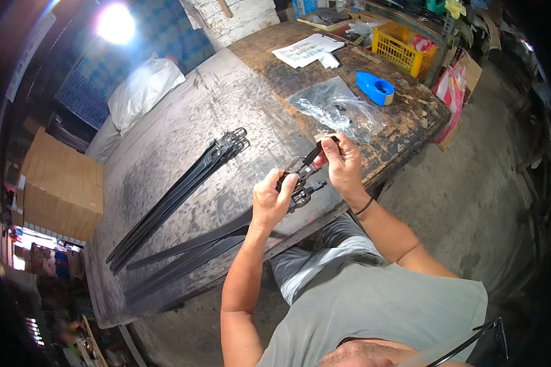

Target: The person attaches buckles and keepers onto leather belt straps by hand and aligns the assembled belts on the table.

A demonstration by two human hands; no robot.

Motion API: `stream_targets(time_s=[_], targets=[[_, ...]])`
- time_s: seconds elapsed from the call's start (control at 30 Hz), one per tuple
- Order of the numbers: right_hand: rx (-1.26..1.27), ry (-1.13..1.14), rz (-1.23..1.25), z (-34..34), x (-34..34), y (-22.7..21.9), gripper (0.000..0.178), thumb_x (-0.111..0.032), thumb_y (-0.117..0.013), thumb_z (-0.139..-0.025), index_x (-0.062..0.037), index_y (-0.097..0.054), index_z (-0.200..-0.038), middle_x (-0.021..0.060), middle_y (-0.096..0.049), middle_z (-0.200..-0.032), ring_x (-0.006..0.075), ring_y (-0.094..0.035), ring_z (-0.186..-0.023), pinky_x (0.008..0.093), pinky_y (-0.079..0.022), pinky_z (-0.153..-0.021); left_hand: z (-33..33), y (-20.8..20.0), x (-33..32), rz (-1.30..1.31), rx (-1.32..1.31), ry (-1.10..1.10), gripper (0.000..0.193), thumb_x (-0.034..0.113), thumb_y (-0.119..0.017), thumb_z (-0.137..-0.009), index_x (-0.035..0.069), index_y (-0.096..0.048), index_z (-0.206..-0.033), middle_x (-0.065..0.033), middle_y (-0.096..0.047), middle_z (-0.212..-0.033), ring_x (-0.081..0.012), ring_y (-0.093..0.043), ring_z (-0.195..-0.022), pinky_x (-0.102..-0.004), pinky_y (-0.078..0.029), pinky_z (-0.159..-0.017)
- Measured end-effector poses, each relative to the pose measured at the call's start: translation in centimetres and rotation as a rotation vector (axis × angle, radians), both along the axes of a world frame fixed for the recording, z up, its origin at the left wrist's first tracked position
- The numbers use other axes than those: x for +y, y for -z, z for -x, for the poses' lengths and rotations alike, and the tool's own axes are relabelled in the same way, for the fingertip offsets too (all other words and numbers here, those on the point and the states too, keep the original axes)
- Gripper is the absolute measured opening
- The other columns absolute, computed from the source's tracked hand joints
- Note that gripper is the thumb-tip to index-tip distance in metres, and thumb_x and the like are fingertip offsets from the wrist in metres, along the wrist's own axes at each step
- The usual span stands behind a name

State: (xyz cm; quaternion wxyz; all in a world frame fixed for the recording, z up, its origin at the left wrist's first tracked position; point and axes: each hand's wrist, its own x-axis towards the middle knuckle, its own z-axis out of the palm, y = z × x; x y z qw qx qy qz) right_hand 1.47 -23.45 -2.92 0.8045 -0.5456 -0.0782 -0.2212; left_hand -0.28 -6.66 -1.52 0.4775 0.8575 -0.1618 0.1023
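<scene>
My left hand [272, 199] is closed round a black belt [226, 228] close to its buckle end. The rest of that belt trails down to the left across the table. With a pinch, my right hand [344, 165] grips a short black strap piece [312, 154], which meets a metal frame [297, 164] between the two hands. Just under my hands is a metal buckle [301, 197]; which belt it belongs to I cannot tell. Further left lies a bundle of black belts [174, 196], their buckles [232, 142] gathered at the far end.
The worn table [257, 104] carries a clear plastic bag [337, 104], a blue tape dispenser [374, 88] and papers [307, 50]. A yellow crate [401, 49] stands at the far right. Cardboard boxes [61, 189] and white sacks [144, 92] are along the left side.
</scene>
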Motion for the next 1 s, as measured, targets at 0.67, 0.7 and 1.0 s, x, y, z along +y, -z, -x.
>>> stream_targets(time_s=[0.67, 0.7, 1.0], targets=[[0.292, 0.089, 0.086, -5.5, -9.9, 3.0, 0.015, -0.019, -0.063, -0.088, -0.0134, -0.054, -0.099, -0.004, -0.051, -0.075, 0.0028, -0.047, -0.056, 0.0165, -0.04, -0.046, 2.6, 10.3, 10.9, -0.441, -0.181, -0.281, 0.059, 0.06, -0.072, -0.062, 0.006, -0.055, -0.079, -0.0111, -0.057, -0.074, -0.0313, -0.061, -0.072, -0.0397, -0.049, -0.063], [0.322, 0.115, 0.117, -5.4, -12.4, 2.7, 0.016, -0.019, -0.063, -0.088, -0.0131, -0.054, -0.099, -0.0037, -0.051, -0.075, 0.003, -0.047, -0.056, 0.0168, -0.04, -0.046, 2.8, 11.1, 12.0, -0.459, -0.196, -0.273, 0.059, 0.061, -0.071, -0.061, 0.006, -0.055, -0.077, -0.0105, -0.056, -0.073, -0.0303, -0.061, -0.071, -0.0392, -0.049, -0.062], [0.63, -0.204, 0.051, -3.1, -1.0, 4.3, 0.022, -0.021, -0.068, -0.082, -0.0055, -0.055, -0.091, 0.0049, -0.06, -0.072, 0.0104, -0.055, -0.05, 0.0237, -0.044, -0.042, 8.8, 7.9, 26.8, -0.765, -0.187, -0.446, 0.062, 0.063, -0.066, -0.053, 0.006, -0.062, -0.078, -0.0102, -0.052, -0.068, -0.0299, -0.053, -0.066, -0.0406, -0.042, -0.059]])
